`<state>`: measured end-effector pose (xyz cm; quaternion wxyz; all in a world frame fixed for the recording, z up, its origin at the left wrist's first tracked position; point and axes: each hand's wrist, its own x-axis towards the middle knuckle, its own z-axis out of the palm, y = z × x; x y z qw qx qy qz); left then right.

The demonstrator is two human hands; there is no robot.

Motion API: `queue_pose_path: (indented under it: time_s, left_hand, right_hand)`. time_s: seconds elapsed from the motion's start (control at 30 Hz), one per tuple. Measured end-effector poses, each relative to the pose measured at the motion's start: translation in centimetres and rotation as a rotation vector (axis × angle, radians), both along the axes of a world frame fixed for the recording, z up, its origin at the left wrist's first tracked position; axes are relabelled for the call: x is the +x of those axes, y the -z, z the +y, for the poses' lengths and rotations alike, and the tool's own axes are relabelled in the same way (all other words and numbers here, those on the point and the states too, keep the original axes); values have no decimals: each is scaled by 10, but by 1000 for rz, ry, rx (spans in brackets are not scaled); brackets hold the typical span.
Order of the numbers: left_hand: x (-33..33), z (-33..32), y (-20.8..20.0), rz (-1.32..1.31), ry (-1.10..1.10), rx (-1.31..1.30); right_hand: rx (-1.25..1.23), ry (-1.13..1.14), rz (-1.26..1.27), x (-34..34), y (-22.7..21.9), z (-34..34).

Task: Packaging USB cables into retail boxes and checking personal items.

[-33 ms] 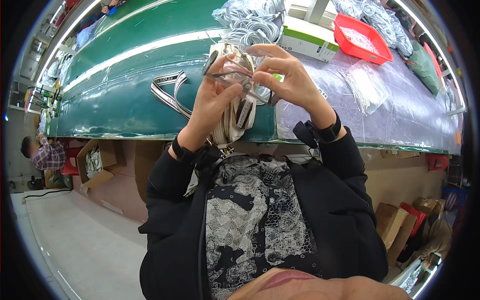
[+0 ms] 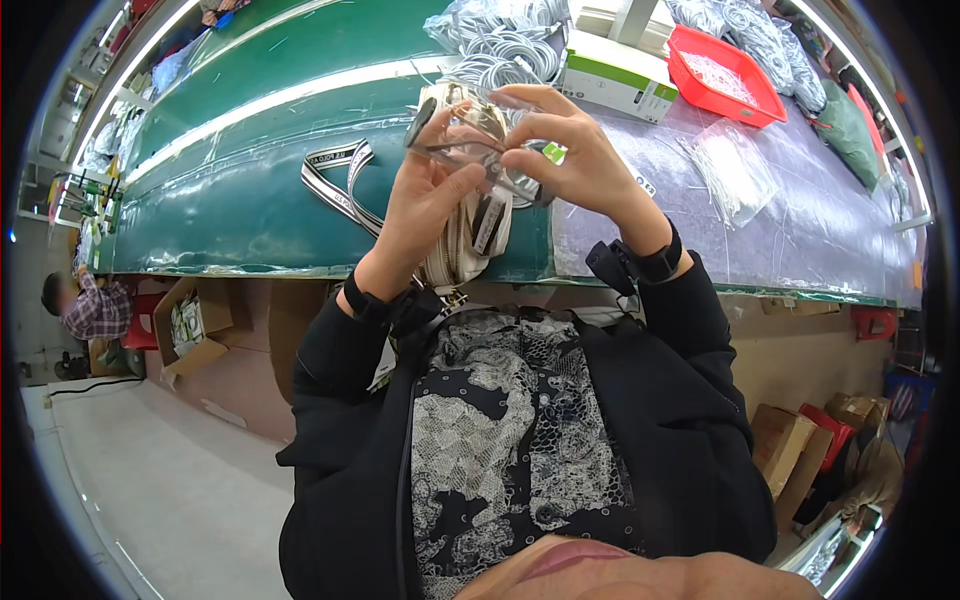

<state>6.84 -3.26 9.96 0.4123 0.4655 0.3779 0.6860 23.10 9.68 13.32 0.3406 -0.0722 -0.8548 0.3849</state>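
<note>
Pinched between thumb and fingers of both the left hand (image 2: pixel 424 198) and right hand (image 2: pixel 582 155), the see-through item (image 2: pixel 462 153) (perhaps glasses, though I cannot be sure) is above the surface (image 2: pixel 250 225), toward its near edge, over a cream zipped bag (image 2: pixel 452 262). It should prove light, slippery and easily scratched, so each grip suits its rims. Since the earlier frame little differs, except that more of a green patch (image 2: pixel 553 153) shows beside the right thumb.
</note>
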Motion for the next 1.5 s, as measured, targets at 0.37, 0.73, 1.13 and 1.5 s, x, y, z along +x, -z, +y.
queue_pose_path:
  time_s: [0.37,0.73,1.13,1.5]
  left_hand:
    - [-9,6,4,-33,-51,-91]
    - [-9,8,3,19,-12,-137]
    - [-8,-1,-7,250,-117,-149]
    - [-2,-55,6,1048,-520,-123]
  right_hand:
    - [-732,238,363,62,20,64]
    - [473,462,-7,50,31,39]
    - [1258,-91,-151,1,-18,32]
    - [701,35,19,24,-4,10]
